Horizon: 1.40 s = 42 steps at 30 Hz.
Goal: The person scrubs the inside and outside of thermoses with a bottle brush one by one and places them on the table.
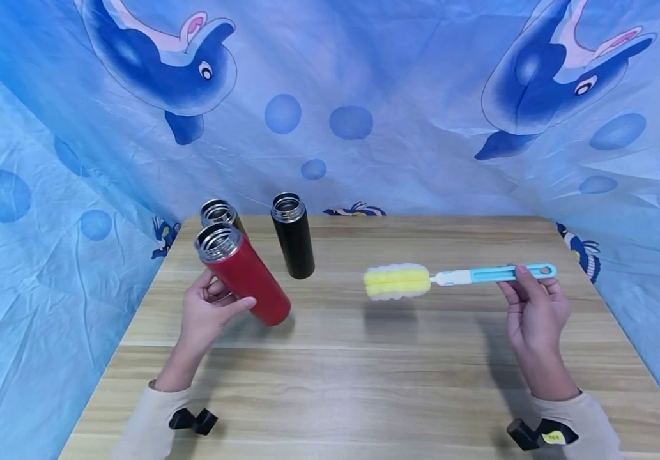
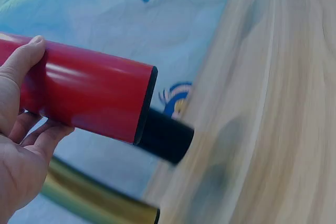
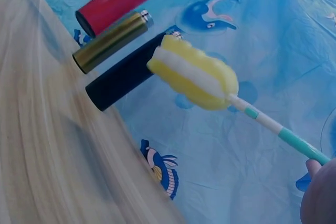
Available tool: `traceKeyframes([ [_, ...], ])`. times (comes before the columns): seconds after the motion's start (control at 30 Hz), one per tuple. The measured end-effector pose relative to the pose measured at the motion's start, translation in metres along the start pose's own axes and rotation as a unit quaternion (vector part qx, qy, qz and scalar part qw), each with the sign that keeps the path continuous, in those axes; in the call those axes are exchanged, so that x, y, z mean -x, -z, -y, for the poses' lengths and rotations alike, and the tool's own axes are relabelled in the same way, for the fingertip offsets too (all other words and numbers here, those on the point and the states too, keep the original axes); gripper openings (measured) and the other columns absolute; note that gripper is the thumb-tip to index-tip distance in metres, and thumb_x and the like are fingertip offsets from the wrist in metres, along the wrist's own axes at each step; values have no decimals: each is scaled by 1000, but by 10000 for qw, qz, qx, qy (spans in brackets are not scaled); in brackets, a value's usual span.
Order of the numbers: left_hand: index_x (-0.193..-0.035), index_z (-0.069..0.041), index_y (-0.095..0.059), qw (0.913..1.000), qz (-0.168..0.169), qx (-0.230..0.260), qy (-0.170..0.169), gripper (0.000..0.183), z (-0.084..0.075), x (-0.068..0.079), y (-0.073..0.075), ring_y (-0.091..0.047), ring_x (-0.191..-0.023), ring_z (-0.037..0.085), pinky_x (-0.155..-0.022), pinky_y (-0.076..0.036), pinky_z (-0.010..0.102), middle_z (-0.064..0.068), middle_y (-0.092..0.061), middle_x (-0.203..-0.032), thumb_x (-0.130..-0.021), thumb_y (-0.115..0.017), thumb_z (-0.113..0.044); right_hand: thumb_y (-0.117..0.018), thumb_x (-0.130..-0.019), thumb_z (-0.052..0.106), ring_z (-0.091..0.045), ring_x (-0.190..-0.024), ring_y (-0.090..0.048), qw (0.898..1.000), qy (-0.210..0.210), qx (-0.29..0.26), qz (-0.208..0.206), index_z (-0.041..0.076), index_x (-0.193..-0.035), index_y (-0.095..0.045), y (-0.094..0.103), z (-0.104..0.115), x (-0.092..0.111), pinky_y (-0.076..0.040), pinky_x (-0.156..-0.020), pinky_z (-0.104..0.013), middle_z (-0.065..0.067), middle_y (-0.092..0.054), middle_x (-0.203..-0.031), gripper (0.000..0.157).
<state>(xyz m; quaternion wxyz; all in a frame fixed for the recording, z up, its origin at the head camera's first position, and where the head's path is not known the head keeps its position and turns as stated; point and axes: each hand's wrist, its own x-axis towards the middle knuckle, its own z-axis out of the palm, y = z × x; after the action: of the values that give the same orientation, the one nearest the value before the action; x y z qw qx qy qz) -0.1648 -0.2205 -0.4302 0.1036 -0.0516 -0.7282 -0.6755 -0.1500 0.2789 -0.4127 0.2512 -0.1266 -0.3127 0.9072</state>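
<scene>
A red thermos bottle (image 1: 252, 281) without a lid is gripped by my left hand (image 1: 206, 313), tilted with its steel mouth toward the upper left. In the left wrist view the red thermos (image 2: 94, 90) shows its dark base edge, and the thumb lies along its side. My right hand (image 1: 538, 313) pinches the blue handle of a bottle brush (image 1: 399, 281), held level above the table with its yellow and white sponge head pointing left. The right wrist view shows the sponge head (image 3: 197, 74) close, with only part of the hand visible at the edge.
A lidless black thermos (image 1: 295, 239) stands upright toward the table's back. Behind the red one is a gold thermos (image 3: 113, 43), mostly hidden in the head view. Blue cloth with dolphin prints (image 1: 416, 166) hangs along the back and sides of the wooden table (image 1: 330, 383).
</scene>
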Motion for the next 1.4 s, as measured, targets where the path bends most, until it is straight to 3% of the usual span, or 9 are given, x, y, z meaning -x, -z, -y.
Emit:
traceKeyframes([
  [0.3,-131,-6,-62,9966,-818,-129,-61,61,14,-6,39,-74,-95,9,-83,-57,19,-7,-77,-110,-76,-83,11,-76,-85,-9,-26,-72,-77,9992,130,-19,-374,-4,-107,-59,1,4,-8,-60,-66,-32,-20,-73,-92,28],
  [0.67,-129,-1,-64,9907,-1243,340,-426,70,37,-30,78,-74,-95,9,-83,-57,18,-2,-77,-109,-67,-82,24,-77,-86,-4,-26,-73,-76,9981,285,-33,-538,0,-109,-56,3,6,-17,-61,-68,-33,-18,-72,-94,31],
  [0.93,-137,-9,-61,9855,-1652,113,-380,76,47,-56,92,-73,-97,5,-82,-55,14,-2,-75,-117,-69,-86,15,-78,-86,-2,-25,-72,-76,9971,331,52,-677,2,-109,-58,5,10,-25,-61,-68,-32,-18,-71,-97,31],
  [1.1,-138,-8,-62,9824,-1802,211,-446,75,55,-74,96,-72,-102,8,-84,-55,15,4,-72,-123,-71,-87,12,-78,-86,-3,-25,-70,-75,9970,323,39,-698,1,-109,-57,5,10,-28,-60,-68,-33,-18,-71,-95,31],
  [1.4,-145,-11,-56,9787,-2051,-82,-45,79,67,-98,103,-64,-121,17,-97,-51,19,16,-60,-143,-75,-89,-1,-78,-86,-2,-25,-68,-75,9967,322,-6,-746,1,-108,-57,6,12,-30,-60,-67,-33,-18,-71,-94,31],
])
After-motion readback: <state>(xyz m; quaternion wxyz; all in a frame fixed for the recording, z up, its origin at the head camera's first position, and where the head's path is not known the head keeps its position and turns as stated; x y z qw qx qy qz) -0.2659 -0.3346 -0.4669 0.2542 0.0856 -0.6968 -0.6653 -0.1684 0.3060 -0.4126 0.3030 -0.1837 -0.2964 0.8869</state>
